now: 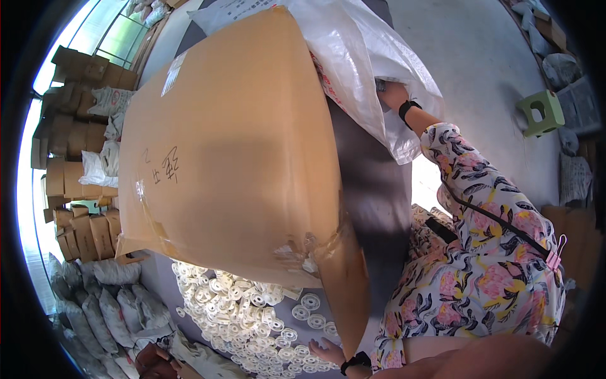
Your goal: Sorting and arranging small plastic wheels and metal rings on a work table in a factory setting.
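Observation:
My left hand has its fingers spread by the lower corner of a large brown carton, close to many flat whitish plastic rings. It seems to hold nothing. The taped carton, with handwriting on it, stands tilted and hides much of the dark table. Beyond, my right hand reaches into the folds of a white woven plastic sack. The sack's film covers its fingertips, and a small grey patch shows beside them. Black bands circle both wrists.
Stacked cartons and white bags line the left wall. Filled grey sacks are piled at the lower left. A green stool stands on the floor at right, beside clear plastic bins.

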`<state>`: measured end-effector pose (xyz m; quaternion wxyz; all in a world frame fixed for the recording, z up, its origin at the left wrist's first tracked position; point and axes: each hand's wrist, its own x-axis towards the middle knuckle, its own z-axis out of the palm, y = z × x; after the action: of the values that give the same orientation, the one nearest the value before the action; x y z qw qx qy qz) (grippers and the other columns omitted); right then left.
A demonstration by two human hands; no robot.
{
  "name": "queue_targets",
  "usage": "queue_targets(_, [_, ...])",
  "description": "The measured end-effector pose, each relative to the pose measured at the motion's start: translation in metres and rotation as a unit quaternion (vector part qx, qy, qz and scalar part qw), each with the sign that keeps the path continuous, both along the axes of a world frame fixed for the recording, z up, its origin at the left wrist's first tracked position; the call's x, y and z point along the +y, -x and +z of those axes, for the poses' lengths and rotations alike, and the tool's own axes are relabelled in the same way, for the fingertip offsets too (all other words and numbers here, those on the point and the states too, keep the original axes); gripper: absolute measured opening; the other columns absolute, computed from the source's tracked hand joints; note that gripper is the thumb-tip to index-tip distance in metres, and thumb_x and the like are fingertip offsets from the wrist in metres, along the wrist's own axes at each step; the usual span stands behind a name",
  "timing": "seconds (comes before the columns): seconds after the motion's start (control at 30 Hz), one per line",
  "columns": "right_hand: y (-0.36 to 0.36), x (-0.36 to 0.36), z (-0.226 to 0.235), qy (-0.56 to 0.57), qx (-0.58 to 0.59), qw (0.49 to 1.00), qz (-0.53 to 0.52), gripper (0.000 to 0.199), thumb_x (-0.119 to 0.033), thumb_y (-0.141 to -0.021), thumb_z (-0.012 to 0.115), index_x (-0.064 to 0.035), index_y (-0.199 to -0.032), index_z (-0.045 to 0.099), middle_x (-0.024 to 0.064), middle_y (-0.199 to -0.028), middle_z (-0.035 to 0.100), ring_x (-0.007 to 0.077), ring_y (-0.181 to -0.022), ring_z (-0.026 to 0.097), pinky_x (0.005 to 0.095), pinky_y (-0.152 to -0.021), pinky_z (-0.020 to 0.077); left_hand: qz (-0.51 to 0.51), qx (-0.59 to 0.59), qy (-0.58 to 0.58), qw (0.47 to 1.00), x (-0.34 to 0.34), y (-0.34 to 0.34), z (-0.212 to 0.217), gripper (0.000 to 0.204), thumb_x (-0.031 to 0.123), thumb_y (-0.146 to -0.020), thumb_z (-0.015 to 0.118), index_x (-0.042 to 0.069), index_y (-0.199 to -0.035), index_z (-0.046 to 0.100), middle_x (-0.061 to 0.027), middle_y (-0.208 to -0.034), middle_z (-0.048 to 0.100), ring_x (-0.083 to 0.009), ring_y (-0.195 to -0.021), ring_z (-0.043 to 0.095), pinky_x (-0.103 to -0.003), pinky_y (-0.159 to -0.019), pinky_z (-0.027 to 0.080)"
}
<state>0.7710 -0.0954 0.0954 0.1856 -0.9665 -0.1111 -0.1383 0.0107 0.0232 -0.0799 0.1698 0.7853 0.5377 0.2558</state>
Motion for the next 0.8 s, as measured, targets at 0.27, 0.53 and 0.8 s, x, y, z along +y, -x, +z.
queue_targets(0.27, [0.023,-0.011,-0.014,-0.567,0.343,0.745,0.079,0.03,-0.033,-0.071,0.066,-0.0117,-0.092,0.06,0.0017,-0.082,0.06,0.0173,-0.071,0.055,0.0354,-0.063,0.0413,0.066,-0.092,0.114,0.987,0.011,-0.052,0.06,0.043,0.018,-0.086,0.054,-0.001,-0.123,0.042,-0.0183,-0.118,0.045,-0.0302,-0.104,0.05,-0.042,-0.083,0.044])
queue_targets(0.53, [0.103,-0.066,-0.044,-0.703,0.401,0.587,0.022,0.017,-0.03,-0.078,0.063,-0.0163,-0.086,0.056,-0.0033,-0.071,0.054,0.0096,-0.061,0.049,0.0248,-0.049,0.0334,0.049,-0.108,0.11,0.987,0.022,-0.058,0.05,0.046,0.02,-0.087,0.056,-0.001,-0.125,0.039,-0.0189,-0.123,0.045,-0.0293,-0.102,0.053,-0.039,-0.082,0.047])
queue_targets(0.8, [0.268,-0.084,-0.111,-0.463,0.76,0.405,0.211,0.043,-0.025,-0.076,0.061,0.0014,-0.109,0.054,0.0084,-0.091,0.064,0.0119,-0.068,0.063,0.0235,-0.06,0.0506,-0.02,-0.264,0.287,0.921,0.029,-0.113,0.071,0.021,0.011,-0.088,0.053,-0.003,-0.104,0.056,-0.0121,-0.099,0.059,-0.0178,-0.09,0.057,-0.031,-0.081,0.046])
